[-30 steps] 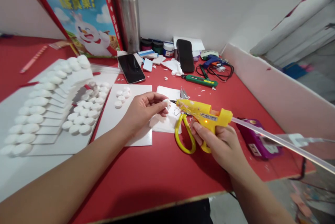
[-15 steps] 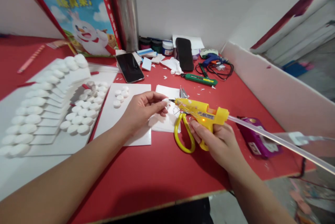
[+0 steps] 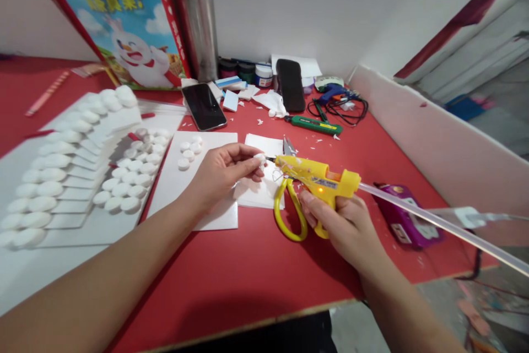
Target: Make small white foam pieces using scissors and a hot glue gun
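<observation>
Currently reaching in from the lower left with the left hand, fingers bent, thumb and fingertips closed narrowly on 1 small white piece above the loose papers. Gripping 1 yellow glue gun in the right hand, fingers wrapped around the handle, forearm slanting in from the lower right. Pointing its nozzle leftward, right at the white piece; cannot tell contact from a tiny gap. Trailing 1 long glue stick out the back, across in front of 1 purple box.

Crowding the space under the gun with 1 pair of yellow-handled scissors, partly hidden. Covering part of the white board with the left hand and forearm. Counting about 5 discs on that board, 2 dark phones, 3 jars, 1 green cutter and 1 steel bottle beyond. Too crowded for a sure count: white ovals on the far-left boards.
</observation>
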The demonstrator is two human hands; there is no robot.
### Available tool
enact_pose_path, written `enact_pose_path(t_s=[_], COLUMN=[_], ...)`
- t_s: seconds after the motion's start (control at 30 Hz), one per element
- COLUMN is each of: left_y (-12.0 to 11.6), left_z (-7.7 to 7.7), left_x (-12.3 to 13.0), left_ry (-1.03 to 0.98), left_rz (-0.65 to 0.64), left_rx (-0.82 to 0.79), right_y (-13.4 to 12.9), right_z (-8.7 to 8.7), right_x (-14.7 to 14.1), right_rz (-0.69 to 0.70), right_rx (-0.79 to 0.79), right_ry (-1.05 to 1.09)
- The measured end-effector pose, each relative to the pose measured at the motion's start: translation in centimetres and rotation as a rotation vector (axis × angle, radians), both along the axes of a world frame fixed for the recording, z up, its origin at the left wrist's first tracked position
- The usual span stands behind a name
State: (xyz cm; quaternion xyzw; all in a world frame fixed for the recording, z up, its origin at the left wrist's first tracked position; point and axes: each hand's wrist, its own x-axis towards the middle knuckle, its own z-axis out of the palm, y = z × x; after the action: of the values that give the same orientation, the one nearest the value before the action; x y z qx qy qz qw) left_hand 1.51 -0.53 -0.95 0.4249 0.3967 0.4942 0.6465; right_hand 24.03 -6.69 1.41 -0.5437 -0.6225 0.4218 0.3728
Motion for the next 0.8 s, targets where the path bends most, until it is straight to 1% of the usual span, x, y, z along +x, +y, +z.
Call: enact_pose_path(t_s=[0.53,0.8], left_y=[-0.07,-0.06], left_z=[-0.03,0.12], left_x=[0.0,0.06], left_ry=[-0.022,-0.019], left_rz=[-0.01,0.0], left_rx=[-0.024,-0.032], right_y=[0.02,-0.11], right_z=[0.05,0.05], right_x=[0.01,0.08], right_rz=[-0.006,-0.007], right_rx=[0.028,0.021], right_ry=[-0.076,-0.074])
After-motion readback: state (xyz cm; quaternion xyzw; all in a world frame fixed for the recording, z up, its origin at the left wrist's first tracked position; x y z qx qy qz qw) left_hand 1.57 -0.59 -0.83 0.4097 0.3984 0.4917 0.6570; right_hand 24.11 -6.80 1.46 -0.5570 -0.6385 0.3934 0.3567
